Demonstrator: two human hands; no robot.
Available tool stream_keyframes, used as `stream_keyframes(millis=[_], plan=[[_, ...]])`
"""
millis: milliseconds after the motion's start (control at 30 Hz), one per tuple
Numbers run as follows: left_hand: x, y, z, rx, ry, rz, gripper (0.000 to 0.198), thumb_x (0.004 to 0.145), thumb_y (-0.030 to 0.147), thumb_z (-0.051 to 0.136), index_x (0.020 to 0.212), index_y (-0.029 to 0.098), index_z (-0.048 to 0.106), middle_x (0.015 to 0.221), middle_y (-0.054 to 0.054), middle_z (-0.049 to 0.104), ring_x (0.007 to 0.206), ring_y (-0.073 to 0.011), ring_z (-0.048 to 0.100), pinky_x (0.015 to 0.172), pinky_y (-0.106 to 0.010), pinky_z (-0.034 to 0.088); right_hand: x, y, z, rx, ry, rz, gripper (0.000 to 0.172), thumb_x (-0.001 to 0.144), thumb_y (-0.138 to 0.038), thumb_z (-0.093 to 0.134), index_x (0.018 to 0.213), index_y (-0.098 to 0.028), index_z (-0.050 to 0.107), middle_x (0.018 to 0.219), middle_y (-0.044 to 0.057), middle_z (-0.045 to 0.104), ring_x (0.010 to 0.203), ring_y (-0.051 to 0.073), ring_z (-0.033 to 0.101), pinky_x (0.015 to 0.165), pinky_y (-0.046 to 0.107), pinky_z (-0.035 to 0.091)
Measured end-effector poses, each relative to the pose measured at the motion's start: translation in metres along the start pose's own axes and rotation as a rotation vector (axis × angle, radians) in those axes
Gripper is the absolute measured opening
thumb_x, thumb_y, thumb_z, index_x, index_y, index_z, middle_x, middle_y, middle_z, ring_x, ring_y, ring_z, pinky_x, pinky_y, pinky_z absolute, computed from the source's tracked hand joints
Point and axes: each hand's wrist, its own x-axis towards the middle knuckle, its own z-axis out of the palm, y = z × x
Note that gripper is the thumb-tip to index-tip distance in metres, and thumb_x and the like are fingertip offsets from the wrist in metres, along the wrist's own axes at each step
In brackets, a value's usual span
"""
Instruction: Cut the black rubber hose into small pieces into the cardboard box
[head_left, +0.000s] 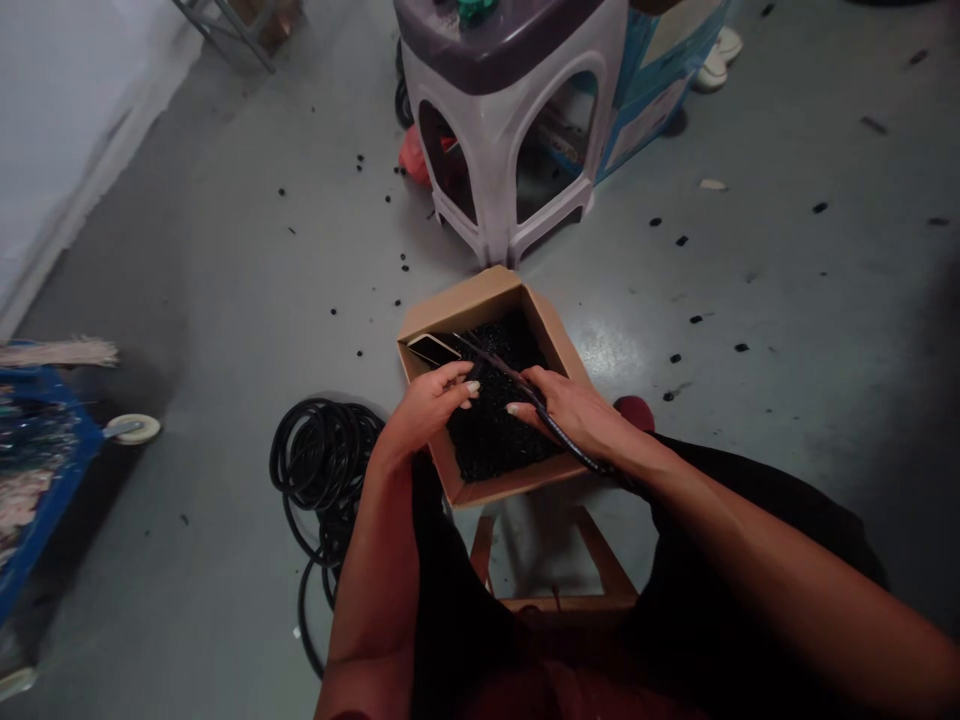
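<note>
My right hand (570, 408) grips a thin black hose (551, 420) that runs diagonally over an open cardboard box (457, 308). The box is filled with small black cut pieces (495, 430). My left hand (429, 405) hovers over the box's near-left corner, fingers curled and holding nothing I can see. A phone (433, 349) lies at the box's far-left corner, resting on the pieces, close to the hose's far end. The box rests on my lap or on a low wooden frame.
A coil of black hose (322, 465) lies on the floor to the left. Ahead stands a purple-and-white plastic stool (495, 130). A blue cart (52, 460) sits at far left. Black bits dot the grey floor (750, 280). A person's white shoes (715, 60) show at the top.
</note>
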Motion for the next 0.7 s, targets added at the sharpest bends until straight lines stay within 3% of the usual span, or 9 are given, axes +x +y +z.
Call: stream_keyframes(millis=[233, 467, 700], plan=[[0.003, 0.011, 0.008, -0.121, -0.055, 0.048, 0.037, 0.093, 0.046, 0.043, 0.085, 0.016, 0.063, 0.081, -0.003, 0.063, 0.074, -0.0119, 0.055, 0.072, -0.024, 0.045, -0.003, 0.001, -0.007, 0.026, 0.032, 0.009, 0.020, 0.090, -0.040, 0.049, 0.094, -0.021, 0.050, 0.092, 0.007, 0.062, 0.082, 0.022, 0.058, 0.069, 0.031, 0.038], [0.006, 0.012, 0.016, -0.325, -0.051, -0.071, 0.035, 0.087, 0.048, 0.053, 0.088, 0.014, 0.062, 0.086, -0.005, 0.064, 0.069, -0.0109, 0.055, 0.068, -0.022, 0.047, -0.007, 0.000, -0.013, 0.003, 0.046, -0.003, 0.016, 0.091, -0.037, 0.049, 0.092, -0.021, 0.049, 0.090, 0.007, 0.061, 0.083, 0.023, 0.058, 0.070, 0.032, 0.038], [0.006, 0.006, 0.015, -0.426, -0.166, -0.062, 0.033, 0.087, 0.046, 0.054, 0.090, 0.015, 0.064, 0.082, -0.003, 0.062, 0.065, -0.0087, 0.051, 0.065, -0.022, 0.042, -0.010, 0.002, -0.013, -0.011, 0.067, -0.003, 0.018, 0.091, -0.039, 0.047, 0.094, -0.022, 0.049, 0.089, 0.007, 0.061, 0.079, 0.022, 0.057, 0.066, 0.031, 0.038]])
